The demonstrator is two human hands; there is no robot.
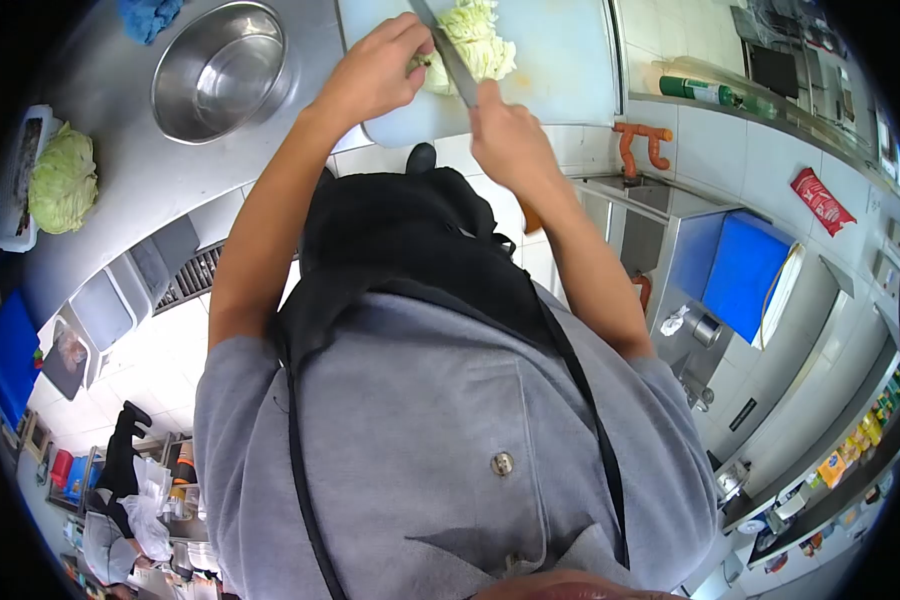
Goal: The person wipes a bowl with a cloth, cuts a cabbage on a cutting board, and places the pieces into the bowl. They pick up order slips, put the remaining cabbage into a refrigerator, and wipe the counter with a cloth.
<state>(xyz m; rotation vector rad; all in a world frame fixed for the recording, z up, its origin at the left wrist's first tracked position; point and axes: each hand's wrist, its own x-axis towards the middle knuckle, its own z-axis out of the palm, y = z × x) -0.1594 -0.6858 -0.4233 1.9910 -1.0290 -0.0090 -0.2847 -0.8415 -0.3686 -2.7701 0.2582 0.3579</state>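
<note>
My right hand is closed round the handle end of a knife, whose blade slants up and left across the cutting board. Cut pale-green cabbage lies on the board, on both sides of the blade. My left hand is beside the blade, its fingers curled in and pressed on a piece of cabbage. The fingertips partly hide that piece.
A steel bowl stands left of the board on the steel counter. Farther left, a whole cabbage sits against a plastic container. A blue cloth lies at the back. Another person is at the lower left.
</note>
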